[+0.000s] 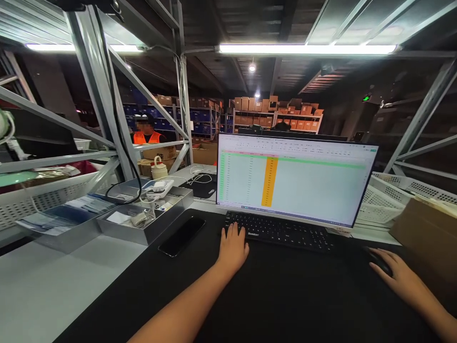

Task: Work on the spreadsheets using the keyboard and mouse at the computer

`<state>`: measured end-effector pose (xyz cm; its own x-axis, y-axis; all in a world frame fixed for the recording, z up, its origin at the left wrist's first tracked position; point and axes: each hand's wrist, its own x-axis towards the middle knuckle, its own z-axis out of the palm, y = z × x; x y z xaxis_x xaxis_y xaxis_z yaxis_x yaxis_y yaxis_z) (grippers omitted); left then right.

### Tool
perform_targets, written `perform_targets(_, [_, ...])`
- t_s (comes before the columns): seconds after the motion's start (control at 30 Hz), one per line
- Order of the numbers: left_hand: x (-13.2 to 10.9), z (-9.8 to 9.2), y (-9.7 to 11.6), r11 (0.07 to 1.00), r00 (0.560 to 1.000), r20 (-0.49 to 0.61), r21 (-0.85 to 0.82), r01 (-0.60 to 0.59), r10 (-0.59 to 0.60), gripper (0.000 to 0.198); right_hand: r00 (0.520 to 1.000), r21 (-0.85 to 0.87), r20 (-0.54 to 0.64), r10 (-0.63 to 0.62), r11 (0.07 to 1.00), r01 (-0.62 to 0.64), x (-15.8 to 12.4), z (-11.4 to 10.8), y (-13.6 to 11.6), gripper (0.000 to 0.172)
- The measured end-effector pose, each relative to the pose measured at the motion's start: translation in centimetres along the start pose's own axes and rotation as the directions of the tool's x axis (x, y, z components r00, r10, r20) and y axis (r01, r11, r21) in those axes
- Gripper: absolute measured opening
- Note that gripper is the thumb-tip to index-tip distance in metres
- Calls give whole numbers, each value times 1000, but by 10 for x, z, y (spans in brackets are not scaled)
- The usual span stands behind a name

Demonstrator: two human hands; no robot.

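Note:
My left hand [233, 247] lies on the left end of a black keyboard [282, 233], its fingers stretched over the keys. Over at the right, my right hand [394, 271] is curved around a black computer mouse [382, 263], which it partly covers. Behind the keyboard stands a monitor [314, 186] showing a spreadsheet with an orange column and a green row; the text is too small to read. A dark-screened phone [182, 236] lies flat on the black desk mat [285, 295], left of my left hand.
Grey trays [143, 228] with small items and a power strip [160, 188] stand at the left. A cream jug [159, 169] sits behind them. White perforated baskets [382, 202] and a cardboard box [424, 238] flank the right side. A person in an orange vest [147, 137] is farther back.

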<state>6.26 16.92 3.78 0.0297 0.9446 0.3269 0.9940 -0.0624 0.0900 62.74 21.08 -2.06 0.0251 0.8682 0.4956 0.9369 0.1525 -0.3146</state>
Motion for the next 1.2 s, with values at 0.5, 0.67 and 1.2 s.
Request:
perform_targets(0.5, [5,-10,-1,998,997,61,-47,48,-45,65,1000,-57,9,-18,998,18,-4,-6,-10,59])
perform_targets(0.67, [6,-7,0,997,996,84,-74,11,-4,66,1000,-44,8,1,999,-1,-6,-6,-10,62])
perform_targets(1.2, [-1,-10,5,995,999,45,-98,-4,9,56,997,109,-57,51,993,-45,0,3,-6,52])
